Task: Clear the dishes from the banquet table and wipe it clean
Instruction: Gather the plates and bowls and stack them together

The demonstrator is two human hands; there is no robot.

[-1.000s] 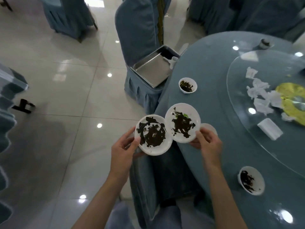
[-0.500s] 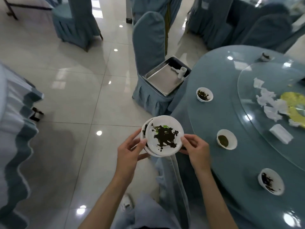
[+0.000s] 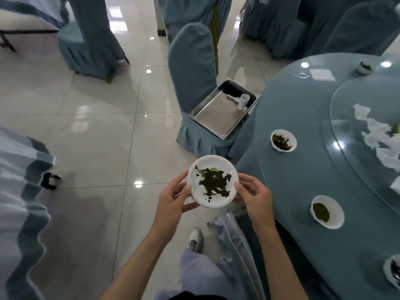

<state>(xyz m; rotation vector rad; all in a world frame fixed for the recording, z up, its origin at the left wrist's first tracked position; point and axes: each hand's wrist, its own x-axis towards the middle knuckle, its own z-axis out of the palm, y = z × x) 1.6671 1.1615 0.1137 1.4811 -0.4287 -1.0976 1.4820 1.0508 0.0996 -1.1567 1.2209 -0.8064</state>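
A stack of white plates (image 3: 213,167) smeared with dark sauce hangs over the floor, just off the edge of the round blue banquet table (image 3: 303,174). My left hand (image 3: 173,200) grips the stack's left rim, thumb on top. My right hand (image 3: 255,198) grips its right rim the same way. Only the top plate shows fully. On the table stand a white bowl (image 3: 283,140) with dark leftovers, a bowl (image 3: 326,212) with green sauce, a bowl (image 3: 392,270) at the right edge and a small cup (image 3: 365,67) far back.
A steel tray (image 3: 216,114) with a white cup (image 3: 243,101) in it sits on a blue-covered chair (image 3: 191,68) beside the table. Crumpled napkins (image 3: 376,135) lie on the glass turntable (image 3: 355,118). A covered chair (image 3: 240,252) stands under my hands. More chairs stand behind; tiled floor lies left.
The two plates held side by side have been slid together into one stack. The stack has moved away from the table and out over the floor, held by both hands.
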